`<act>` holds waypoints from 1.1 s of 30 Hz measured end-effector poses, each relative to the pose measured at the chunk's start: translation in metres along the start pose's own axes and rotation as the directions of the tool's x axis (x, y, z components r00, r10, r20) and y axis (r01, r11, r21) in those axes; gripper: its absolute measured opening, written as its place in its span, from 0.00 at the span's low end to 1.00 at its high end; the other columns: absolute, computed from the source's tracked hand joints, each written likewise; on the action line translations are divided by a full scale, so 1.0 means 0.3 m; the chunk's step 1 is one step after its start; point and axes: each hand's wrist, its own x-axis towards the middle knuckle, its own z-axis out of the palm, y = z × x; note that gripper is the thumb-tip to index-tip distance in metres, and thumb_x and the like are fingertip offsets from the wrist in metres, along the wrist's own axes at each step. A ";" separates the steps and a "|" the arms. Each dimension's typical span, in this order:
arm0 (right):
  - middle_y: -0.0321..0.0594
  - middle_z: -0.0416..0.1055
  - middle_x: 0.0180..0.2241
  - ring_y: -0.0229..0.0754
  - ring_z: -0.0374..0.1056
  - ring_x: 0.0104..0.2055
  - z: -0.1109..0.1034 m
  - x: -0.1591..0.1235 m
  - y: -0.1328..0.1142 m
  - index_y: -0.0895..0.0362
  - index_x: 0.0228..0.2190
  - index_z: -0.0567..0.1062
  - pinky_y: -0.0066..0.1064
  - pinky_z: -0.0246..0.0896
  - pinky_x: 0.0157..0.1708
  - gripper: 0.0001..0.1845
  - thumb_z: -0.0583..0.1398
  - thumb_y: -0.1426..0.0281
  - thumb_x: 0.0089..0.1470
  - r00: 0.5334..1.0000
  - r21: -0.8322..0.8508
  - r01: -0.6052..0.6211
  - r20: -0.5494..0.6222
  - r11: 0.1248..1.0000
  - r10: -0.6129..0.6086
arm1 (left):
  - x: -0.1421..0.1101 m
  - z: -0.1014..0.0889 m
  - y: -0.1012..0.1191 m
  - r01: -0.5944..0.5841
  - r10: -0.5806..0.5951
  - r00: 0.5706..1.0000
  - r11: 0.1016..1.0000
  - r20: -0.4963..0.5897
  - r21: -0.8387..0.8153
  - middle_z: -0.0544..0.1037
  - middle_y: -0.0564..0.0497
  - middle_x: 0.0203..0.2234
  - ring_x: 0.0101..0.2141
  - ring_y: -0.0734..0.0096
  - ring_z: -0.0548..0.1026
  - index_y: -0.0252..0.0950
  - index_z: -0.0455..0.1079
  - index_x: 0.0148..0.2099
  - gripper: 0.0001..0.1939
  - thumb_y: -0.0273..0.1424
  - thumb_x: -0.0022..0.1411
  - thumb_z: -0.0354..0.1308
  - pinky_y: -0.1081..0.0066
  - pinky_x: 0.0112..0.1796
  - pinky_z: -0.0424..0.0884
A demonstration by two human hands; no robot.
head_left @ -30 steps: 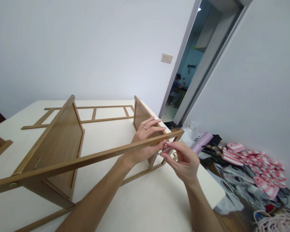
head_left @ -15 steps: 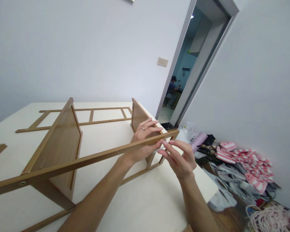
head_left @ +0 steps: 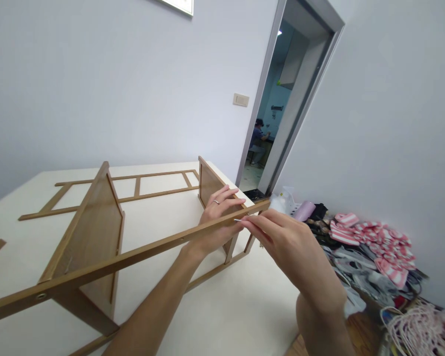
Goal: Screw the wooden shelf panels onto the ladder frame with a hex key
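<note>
A brown wooden frame stands on the white table, with a long rail [head_left: 148, 253] along its near top edge. Two upright panels, a left panel [head_left: 91, 230] and a right panel [head_left: 211, 184], meet this rail. My left hand [head_left: 220, 212] grips the frame near its right end, fingers over the right panel and the palm partly behind the rail. In a pinch, my right hand [head_left: 282, 242] holds a thin silver hex key [head_left: 238, 220] at the rail, its tip pointing left. My fingers hide most of the key and the spot beneath it.
Flat on the table [head_left: 159, 212] behind lies a ladder-like wooden frame [head_left: 137, 188]. Bags, pink-striped cloth [head_left: 374, 240] and a rope bundle [head_left: 411, 326] crowd the right side. Another person [head_left: 258, 141] sits beyond the doorway.
My right hand has turned over and closed in on the rail, with the hex key now lying across it. My left hand keeps its grip. The view has shifted slightly.
</note>
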 end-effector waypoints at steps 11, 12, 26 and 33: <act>0.32 0.77 0.24 0.42 0.71 0.21 -0.037 0.055 0.013 0.49 0.51 0.74 0.32 0.47 0.21 0.11 0.57 0.70 0.70 0.993 0.027 -0.101 0.068 0.994 0.099 | 0.000 0.007 0.016 -0.014 0.016 0.999 0.998 -0.038 0.054 0.78 0.42 0.60 0.68 0.51 0.69 0.42 0.76 0.53 0.13 0.36 0.68 0.66 0.46 0.64 0.71; 0.31 0.77 0.24 0.42 0.71 0.21 -0.040 0.057 0.019 0.49 0.50 0.74 0.31 0.49 0.22 0.11 0.57 0.70 0.69 0.992 0.054 -0.105 0.077 0.993 0.101 | 0.002 0.008 0.018 -0.022 0.024 0.999 0.998 -0.044 0.063 0.78 0.42 0.60 0.67 0.51 0.69 0.42 0.76 0.53 0.13 0.36 0.68 0.66 0.46 0.64 0.71; 0.35 0.82 0.30 0.40 0.79 0.31 -0.092 0.099 0.176 0.52 0.35 0.76 0.28 0.67 0.30 0.12 0.66 0.57 0.62 0.882 0.489 -0.418 0.421 0.766 0.212 | 0.012 0.003 0.031 -0.041 0.045 0.998 0.994 -0.036 0.098 0.80 0.41 0.58 0.66 0.51 0.71 0.40 0.76 0.53 0.13 0.30 0.66 0.68 0.45 0.65 0.71; 0.40 0.83 0.32 0.44 0.80 0.36 -0.052 0.119 0.274 0.55 0.36 0.82 0.32 0.70 0.37 0.23 0.70 0.47 0.56 0.834 0.610 -0.461 0.546 0.644 0.080 | 0.024 -0.001 0.042 -0.089 0.092 0.995 0.992 -0.038 0.089 0.82 0.42 0.53 0.61 0.56 0.77 0.39 0.75 0.51 0.11 0.30 0.67 0.66 0.47 0.66 0.70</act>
